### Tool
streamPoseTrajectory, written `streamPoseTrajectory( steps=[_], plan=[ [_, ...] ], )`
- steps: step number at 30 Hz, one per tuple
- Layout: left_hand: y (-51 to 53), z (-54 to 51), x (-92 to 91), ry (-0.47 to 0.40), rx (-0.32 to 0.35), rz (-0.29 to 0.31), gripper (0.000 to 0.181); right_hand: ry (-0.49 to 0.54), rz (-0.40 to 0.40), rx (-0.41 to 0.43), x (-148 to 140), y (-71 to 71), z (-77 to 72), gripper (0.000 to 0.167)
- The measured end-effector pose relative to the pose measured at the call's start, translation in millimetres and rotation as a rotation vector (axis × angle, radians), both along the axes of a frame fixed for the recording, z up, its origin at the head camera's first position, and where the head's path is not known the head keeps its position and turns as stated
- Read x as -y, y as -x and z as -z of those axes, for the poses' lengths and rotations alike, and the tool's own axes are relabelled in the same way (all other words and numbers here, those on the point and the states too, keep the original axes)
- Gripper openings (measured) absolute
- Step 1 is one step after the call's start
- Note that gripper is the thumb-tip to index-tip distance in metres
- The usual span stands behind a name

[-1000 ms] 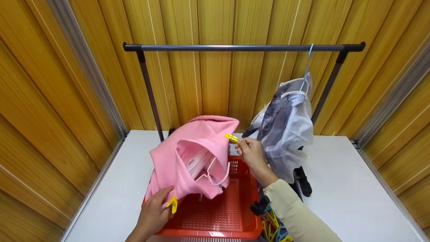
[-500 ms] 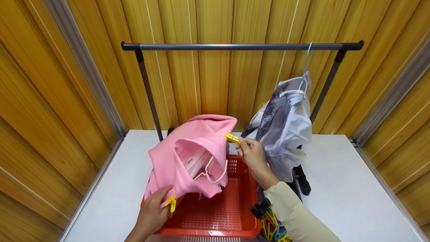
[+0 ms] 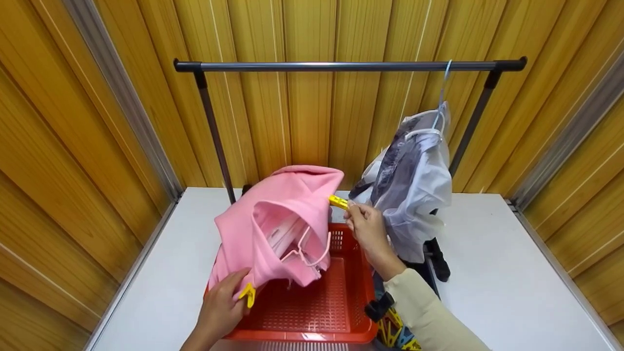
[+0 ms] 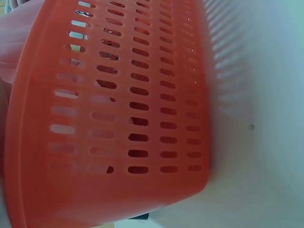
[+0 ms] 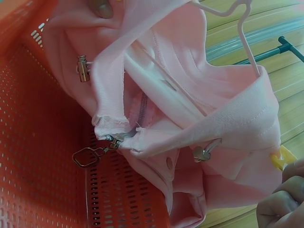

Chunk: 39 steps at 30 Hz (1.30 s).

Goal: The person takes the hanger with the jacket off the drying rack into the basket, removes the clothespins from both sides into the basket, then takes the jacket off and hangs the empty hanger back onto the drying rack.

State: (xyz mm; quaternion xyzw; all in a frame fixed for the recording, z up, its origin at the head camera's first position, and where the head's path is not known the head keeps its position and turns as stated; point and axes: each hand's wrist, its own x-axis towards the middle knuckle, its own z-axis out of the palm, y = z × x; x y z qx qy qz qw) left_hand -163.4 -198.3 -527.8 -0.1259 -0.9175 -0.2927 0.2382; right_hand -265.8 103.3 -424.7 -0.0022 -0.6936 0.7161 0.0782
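Observation:
A pink zip jacket [image 3: 292,187] lies bunched over the red basket, its opening facing me and a pale hanger [image 5: 241,28] inside. My left hand [image 3: 222,304] holds its near left edge, where a yellow clothespin [image 3: 248,294] sits by the fingers. At the jacket's right edge, my right hand [image 3: 368,229] pinches another yellow clothespin [image 3: 337,201], whose tip meets the fabric. The right wrist view shows a metal zipper pull [image 5: 97,151] and a cord toggle [image 5: 83,69] along the opening. The left hand's fingertips are partly hidden by the cloth.
The red basket [image 3: 312,336] stands on a white table [image 3: 502,253]. Behind it rises a dark clothes rack [image 3: 312,67], with a grey-and-white garment [image 3: 419,185] hanging at its right. Several coloured clothespins [image 3: 397,331] lie beside the basket, partly behind the right sleeve. Wood-look panels enclose the table.
Hands, jacket and clothespins keep nearly the same places. The right hand and its clothespin have shifted very slightly, and the whole head view has drifted a little.

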Motion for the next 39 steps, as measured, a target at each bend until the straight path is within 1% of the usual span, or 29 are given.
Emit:
streamPoseTrajectory(
  steps=[6,11,14,19,24,26,31,39],
  plan=[
    [0.8,1.5,1.1,-0.001,-0.043,0.005,0.047,0.011,0.021,0.028,-3.5,-3.4,1.8,0.035],
    [0.6,1.0,1.4,-0.003,-0.034,0.005,0.047,0.024,0.027,0.037,-6.4,-6.2,3.2,0.035],
    [0.2,0.9,1.6,-0.004,-0.029,0.003,0.047,0.030,0.022,0.048,-8.6,-7.7,3.6,0.035],
    [0.5,1.6,2.5,-0.005,-0.049,0.014,0.047,0.050,0.014,0.057,-13.0,-9.4,4.1,0.035],
    [1.2,2.3,2.4,-0.006,-0.061,0.018,0.047,0.074,-0.018,0.065,-18.0,-11.8,5.9,0.035],
    [0.9,1.5,1.5,-0.004,-0.041,0.012,0.047,0.082,-0.036,0.072,-19.9,-13.8,5.1,0.035],
    [-0.9,-1.5,-0.3,-0.009,0.043,-0.006,0.047,0.089,-0.056,0.087,-23.3,-16.7,7.7,0.035],
    [-1.1,-3.1,-0.4,-0.011,0.077,-0.007,0.046,0.087,-0.039,0.140,-28.9,-20.2,13.6,0.036]
  ],
)
